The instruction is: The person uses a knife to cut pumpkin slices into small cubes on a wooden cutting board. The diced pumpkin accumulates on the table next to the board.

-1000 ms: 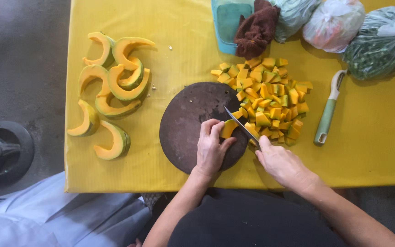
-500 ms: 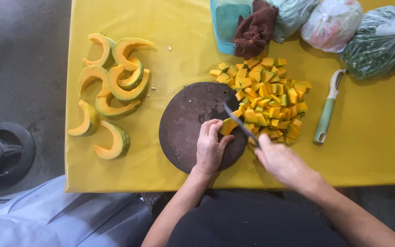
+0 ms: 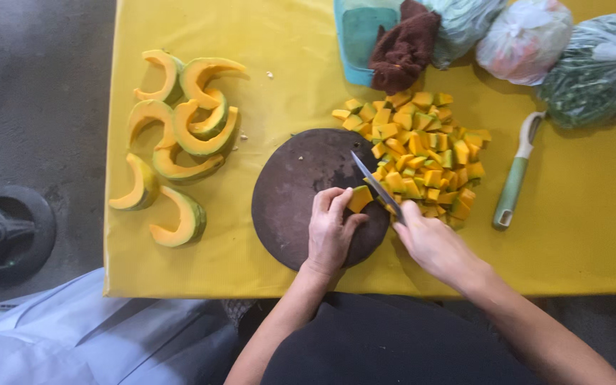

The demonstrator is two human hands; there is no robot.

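Pumpkin is what we are cutting: a small orange pumpkin piece (image 3: pixel 358 198) lies at the right edge of the round dark cutting board (image 3: pixel 294 192), close to our body. Our left hand (image 3: pixel 331 232) rests on the board with the fingers curled, fingertips pinching the near side of that piece and pressing it down. Our right hand (image 3: pixel 433 242) is closed round the handle of the knife (image 3: pixel 376 185), the handle itself hidden in the grip, so only the blade shows.

Compared with a second ago, the piece under our left hand looks shorter, and the blade has shifted a little: half a second ago it was blurred in mid-stroke, and now it lies sharp again, slanting from the board's middle down toward our right hand, just beside the piece. We judge that another slice has come off and the piece is nearly used up.

Just beyond the blade, the pile of pumpkin cubes (image 3: pixel 422 153) sits touching the board's right side on the yellow worktop (image 3: pixel 579 235). To the far left, well apart, the curved pumpkin wedges (image 3: pixel 176 142) lie uncut, as before. Right of the cubes lies a green-handled peeler (image 3: pixel 513 182). Farthest off are a brown cloth (image 3: pixel 404 43) on a teal container (image 3: pixel 354 32) and three tied plastic bags (image 3: pixel 529 39).
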